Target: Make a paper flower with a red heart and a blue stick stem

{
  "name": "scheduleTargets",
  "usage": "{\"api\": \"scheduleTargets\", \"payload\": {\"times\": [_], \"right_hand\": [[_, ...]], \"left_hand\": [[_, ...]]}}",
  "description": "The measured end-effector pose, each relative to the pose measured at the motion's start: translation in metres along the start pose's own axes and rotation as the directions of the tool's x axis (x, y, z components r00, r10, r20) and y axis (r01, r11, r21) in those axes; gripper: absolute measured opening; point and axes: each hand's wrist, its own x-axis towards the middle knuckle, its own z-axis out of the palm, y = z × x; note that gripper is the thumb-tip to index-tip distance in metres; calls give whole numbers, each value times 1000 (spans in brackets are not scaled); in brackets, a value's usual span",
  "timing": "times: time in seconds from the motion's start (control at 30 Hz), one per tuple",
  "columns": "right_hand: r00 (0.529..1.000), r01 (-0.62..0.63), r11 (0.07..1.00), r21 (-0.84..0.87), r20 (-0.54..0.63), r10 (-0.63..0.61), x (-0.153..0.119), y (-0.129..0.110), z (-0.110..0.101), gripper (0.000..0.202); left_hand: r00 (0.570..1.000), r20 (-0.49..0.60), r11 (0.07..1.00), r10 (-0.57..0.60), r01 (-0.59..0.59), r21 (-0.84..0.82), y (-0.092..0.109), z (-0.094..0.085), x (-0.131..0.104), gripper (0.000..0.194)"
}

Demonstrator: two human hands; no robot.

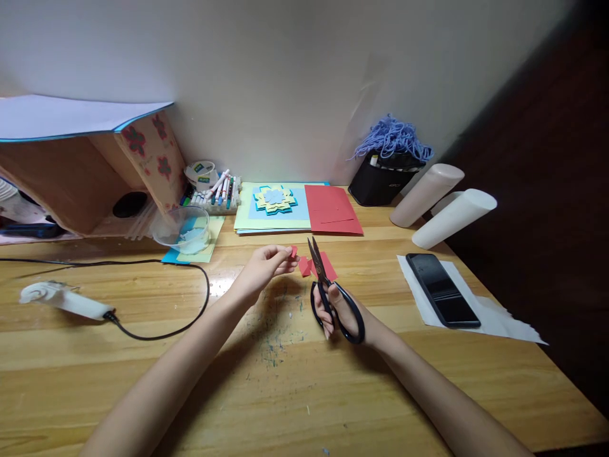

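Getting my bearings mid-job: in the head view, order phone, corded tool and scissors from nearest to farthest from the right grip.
1. Scissors: held in the right grip.
2. Phone: to its right.
3. Corded tool: far left.

Glare on table [295, 425]; right side dark.

The left hand [266, 266] pinches a small red paper piece [294, 252] beside the scissors [320, 265], which the right hand [343, 309] holds with the blades slightly parted. Red scraps [329, 266] lie near the blades on the table [285, 393]. Behind, a layered paper flower [275, 198] rests on coloured sheets [243, 212] next to a red sheet [333, 209]; a phone [442, 292] lies at right.
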Motion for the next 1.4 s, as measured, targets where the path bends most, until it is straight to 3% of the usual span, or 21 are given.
{"api": "scheduleTargets", "payload": {"times": [0.57, 1.13, 1.4], "right_hand": [[981, 30, 1000, -8, 190, -28, -5, 4, 0, 60], [992, -21, 995, -101, 120, 34, -8, -2, 7, 60], [998, 10, 987, -158, 57, -1, -9, 4, 11, 56]], "left_hand": [[999, 32, 989, 43, -47, 138, 13, 4, -9, 21], [998, 62, 979, 22, -35, 201, 9, 3, -7, 25], [999, 53, 982, 8, -18, 190, 10, 5, -8, 26]]}}
